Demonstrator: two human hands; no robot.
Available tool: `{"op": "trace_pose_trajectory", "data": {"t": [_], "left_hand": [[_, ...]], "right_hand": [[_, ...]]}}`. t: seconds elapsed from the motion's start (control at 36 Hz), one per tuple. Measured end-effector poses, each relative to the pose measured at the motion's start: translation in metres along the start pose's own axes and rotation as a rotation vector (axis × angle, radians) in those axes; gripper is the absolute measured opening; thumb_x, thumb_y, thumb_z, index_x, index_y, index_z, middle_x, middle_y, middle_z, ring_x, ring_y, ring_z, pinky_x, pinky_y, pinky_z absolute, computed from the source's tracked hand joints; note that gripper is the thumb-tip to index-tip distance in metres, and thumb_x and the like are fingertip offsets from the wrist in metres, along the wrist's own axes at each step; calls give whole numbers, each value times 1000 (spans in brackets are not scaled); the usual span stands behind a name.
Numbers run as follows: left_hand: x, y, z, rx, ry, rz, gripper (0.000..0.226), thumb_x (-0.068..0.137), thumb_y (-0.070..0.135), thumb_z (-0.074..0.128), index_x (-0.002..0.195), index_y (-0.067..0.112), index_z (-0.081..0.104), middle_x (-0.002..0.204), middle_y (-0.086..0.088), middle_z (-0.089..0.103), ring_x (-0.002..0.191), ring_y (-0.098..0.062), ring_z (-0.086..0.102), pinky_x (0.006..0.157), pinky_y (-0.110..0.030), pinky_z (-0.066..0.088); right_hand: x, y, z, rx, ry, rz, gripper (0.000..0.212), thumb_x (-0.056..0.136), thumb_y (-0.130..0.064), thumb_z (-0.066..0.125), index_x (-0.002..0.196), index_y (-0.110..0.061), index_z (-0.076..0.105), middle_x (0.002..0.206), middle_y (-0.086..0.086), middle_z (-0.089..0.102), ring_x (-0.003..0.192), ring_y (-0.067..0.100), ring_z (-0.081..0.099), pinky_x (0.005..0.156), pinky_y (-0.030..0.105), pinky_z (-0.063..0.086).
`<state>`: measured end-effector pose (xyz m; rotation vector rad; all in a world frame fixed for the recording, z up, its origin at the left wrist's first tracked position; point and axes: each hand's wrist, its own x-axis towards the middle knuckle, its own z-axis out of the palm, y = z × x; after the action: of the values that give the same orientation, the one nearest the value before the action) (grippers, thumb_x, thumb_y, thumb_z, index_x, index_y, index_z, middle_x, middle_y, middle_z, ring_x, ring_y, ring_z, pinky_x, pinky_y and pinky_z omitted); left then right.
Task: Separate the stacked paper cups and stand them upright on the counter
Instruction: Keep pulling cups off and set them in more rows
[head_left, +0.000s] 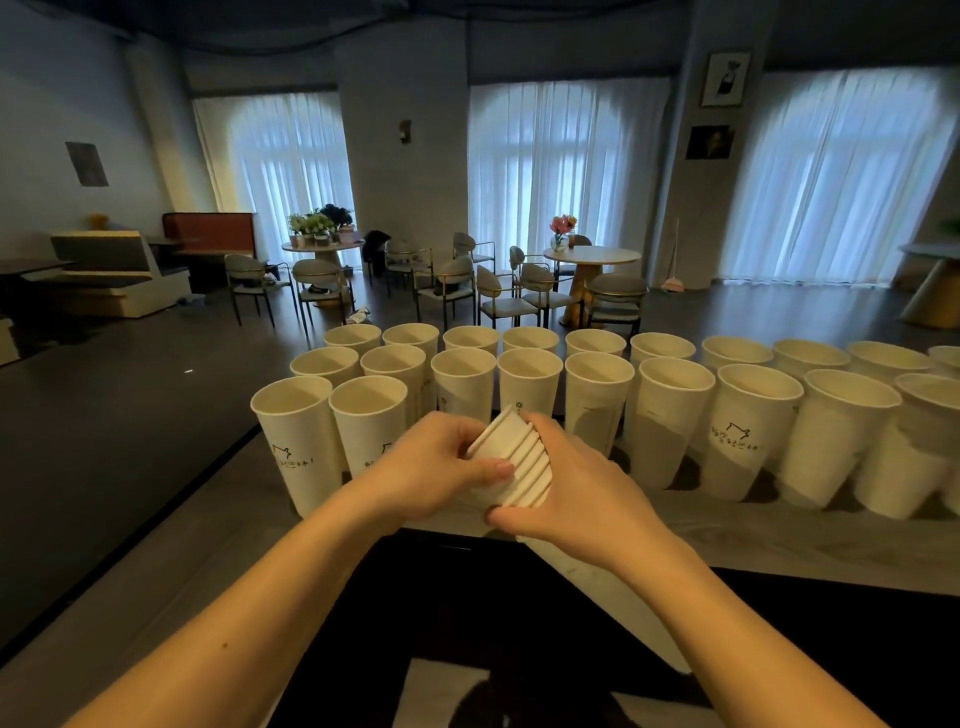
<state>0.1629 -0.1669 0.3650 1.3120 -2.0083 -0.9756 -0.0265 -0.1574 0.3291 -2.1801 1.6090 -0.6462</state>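
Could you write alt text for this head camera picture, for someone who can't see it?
Two bare hands, left hand and right hand, grip a nested stack of paper cups above a grey counter. Behind them, rows of upright cups stand open side up. Beyond lies a dim café room with tables and chairs.

This looks like a café or small restaurant. A grey counter (779, 540) in the near foreground carries rows of white printed paper cups (670, 421). Beyond it, round pale tables (592, 255) with cushioned metal-framed chairs (501, 299) stand before tall white-curtained windows (566, 166), flowers in a glass vase (561, 232) on one.
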Motion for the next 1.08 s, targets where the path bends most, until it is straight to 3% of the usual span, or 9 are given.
{"op": "trace_pose_trajectory", "data": {"t": [0.17,0.28,0.39,0.56,0.72,0.86,0.92,1.0,1.08], "left_hand": [[3,12,-15,-7,273,91,32,81,18,77,108,28,64,96,13,68,90,-10,67,78,-32,58],[11,9,-27,302,421,162,45,83,27,74,124,19,57,102,10,61,89,-7,61,74,-27,55],[24,-3,-17,623,287,181,38,84,25,73,119,18,60,111,-2,65,102,-20,62,85,-40,54],[44,-21,-1,1044,155,140,60,85,30,72,139,23,46,128,-6,62,117,-24,58,90,-36,48],[56,-27,-6,1103,141,118,61,87,31,69,141,22,42,126,-6,64,116,-24,59,96,-38,46],[60,-27,-12,1041,163,95,57,81,39,73,130,22,50,119,-4,66,106,-22,61,86,-34,49],[56,-21,-14,945,274,117,57,78,46,75,126,23,54,120,0,64,106,-19,58,88,-34,49],[45,-5,1,826,449,327,44,86,48,62,122,23,55,115,5,63,104,-13,56,90,-33,49],[31,14,31,428,101,251,37,96,42,51,128,23,53,116,7,63,101,-5,58,86,-23,48]], "right_hand": [[-4,21,-11,-84,-8,75,103,62,-78,73,144,-47,19,126,-11,50,109,14,55,85,45,56],[-8,36,-16,-158,-28,231,109,67,-76,72,151,-40,13,136,-2,48,121,22,52,93,46,53],[-11,39,-16,-164,-26,289,111,71,-74,72,155,-36,10,140,2,47,126,26,51,96,44,51],[-12,34,-14,-122,-35,289,115,70,-76,71,157,-36,6,143,1,45,128,24,49,97,43,50],[-15,34,-16,-96,-22,269,114,70,-76,71,156,-37,7,144,-1,44,129,22,49,98,43,49],[-17,36,-16,-71,-13,251,116,69,-76,72,157,-39,5,147,-2,42,130,22,47,100,43,48],[-18,36,-16,-49,-6,238,117,69,-75,73,157,-38,5,150,-3,40,132,21,46,102,43,47],[-19,35,-16,17,44,222,115,67,-72,77,154,-36,12,144,-7,43,127,19,49,98,41,48],[-17,34,-15,110,84,192,99,62,-73,79,140,-38,30,122,-15,53,108,11,56,89,39,53]]}}
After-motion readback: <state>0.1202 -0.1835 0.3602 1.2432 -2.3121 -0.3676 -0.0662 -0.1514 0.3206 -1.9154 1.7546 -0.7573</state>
